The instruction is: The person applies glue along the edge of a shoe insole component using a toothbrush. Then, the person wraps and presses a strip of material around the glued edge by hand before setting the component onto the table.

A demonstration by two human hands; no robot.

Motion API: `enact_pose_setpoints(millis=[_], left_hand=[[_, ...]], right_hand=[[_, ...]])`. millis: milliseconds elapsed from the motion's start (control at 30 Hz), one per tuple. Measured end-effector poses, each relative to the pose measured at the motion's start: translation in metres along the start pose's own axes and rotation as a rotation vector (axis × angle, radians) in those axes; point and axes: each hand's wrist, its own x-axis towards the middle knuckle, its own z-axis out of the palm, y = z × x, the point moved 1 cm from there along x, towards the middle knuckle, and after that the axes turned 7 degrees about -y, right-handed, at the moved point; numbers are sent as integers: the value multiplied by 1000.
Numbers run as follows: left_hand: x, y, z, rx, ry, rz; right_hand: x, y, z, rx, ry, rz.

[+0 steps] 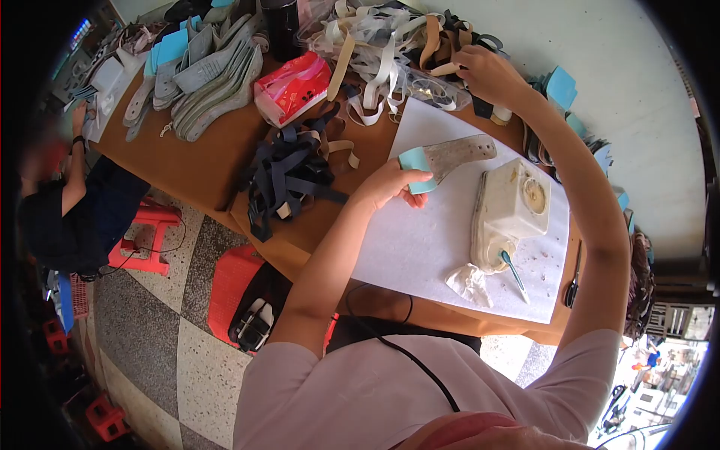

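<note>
Left hand [396,185]: fingers clamped on your template [459,155].
Right hand [484,75]: at a strip [444,69]; can't tell if your fingers grip.
Tub [510,206]: right of your left fingers.

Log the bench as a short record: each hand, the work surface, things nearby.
left hand: holding grey sole-shaped piece with light-blue end
right hand: at far strap pile, fingers by a pale strip; grip unclear
work surface: white sheet on brown table
on sheet: white container, teal-handled tool, crumpled tissue
left of sheet: dark straps, red packet
</note>
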Motion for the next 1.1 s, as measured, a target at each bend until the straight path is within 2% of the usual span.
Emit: enact_pose_setpoints(millis=[167,233,367,400,433,500,533,600,633,700,733,767,833,1100], left_hand=[[-2,5,4,5,19,-15],[-3,5,7,12,14,4],[-3,4,6,64,13,-16],[-2,3,6,88,-5,-25],[-1,4,6,88,-10,-26],[-2,6,7,106,4,-82],[-3,7,8,110,-3,-82],[-5,10,10,95,21,-50],[-5,10,10,101,14,-51],[-4,9,10,76,27,-13],[-4,9,10,79,20,-15],[-4,9,10,76,25,-19],[-4,8,10,74,26,-27],[-4,7,8,30,27,-9]], right_hand=[[33,21,40,-202,-46,89],[38,24,47,-294,-213,127],[51,49,39,-250,-302,169],[46,45,25,-238,-83,112],[46,53,17,-240,-85,116],[48,79,2,193,16,182],[50,91,-5,189,19,188],[51,110,-18,533,77,196],[46,96,-38,531,83,203],[33,56,-85,603,76,395],[29,58,-90,627,148,332],[26,57,-93,626,150,339],[22,50,-102,748,356,401],[-10,26,-130,946,478,281]])
